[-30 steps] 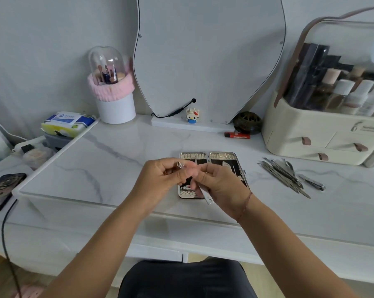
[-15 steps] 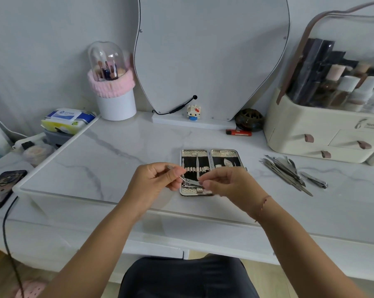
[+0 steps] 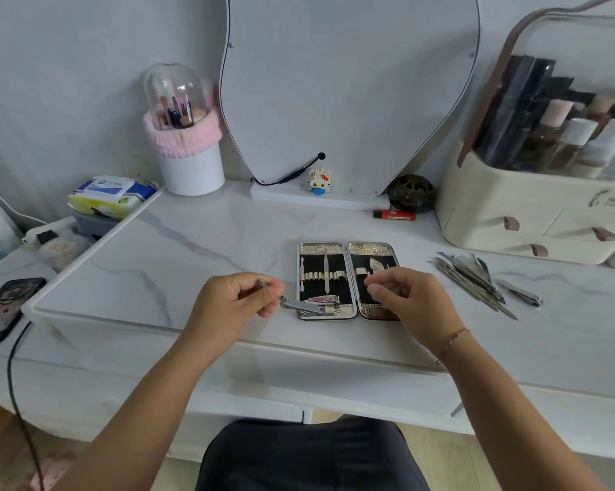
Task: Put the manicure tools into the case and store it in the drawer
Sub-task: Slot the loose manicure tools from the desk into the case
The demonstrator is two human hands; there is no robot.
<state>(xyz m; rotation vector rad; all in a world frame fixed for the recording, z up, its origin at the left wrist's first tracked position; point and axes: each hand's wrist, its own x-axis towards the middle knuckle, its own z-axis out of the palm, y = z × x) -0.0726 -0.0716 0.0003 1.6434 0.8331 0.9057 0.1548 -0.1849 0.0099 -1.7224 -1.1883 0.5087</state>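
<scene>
Left hand point(image 3: 237, 301) pinches one end of the silver metal nail clipper point(image 3: 304, 307). Its other end lies over the bottom-left corner of the open silver hinged manicure case point(image 3: 371, 249), touching or just above the rim, can't tell which. Right hand point(image 3: 406, 301) hovers over the case's right half with fingers loosely curled and nothing visible in them, so I read it as having let go. The case lies flat on the white marble-pattern table point(image 3: 192, 264) with a few tools already strapped in, among them a pink-faced clipper point(image 3: 322, 299) right beside the held one. Step in hand is probably seating this clipper in the lower-left slot. To do it well, keep it low and flat, line it up along the bottom edge, slide it under the retaining band rather than dropping it, and steady the case with the free hand so it doesn't skid. Make sure the lever is folded down, since a small metal bit showing between the left fingertips may be it. The pile of loose slim steel tools point(image 3: 470, 279) sits well to the right and is not packed yet, so the task is early.
</scene>
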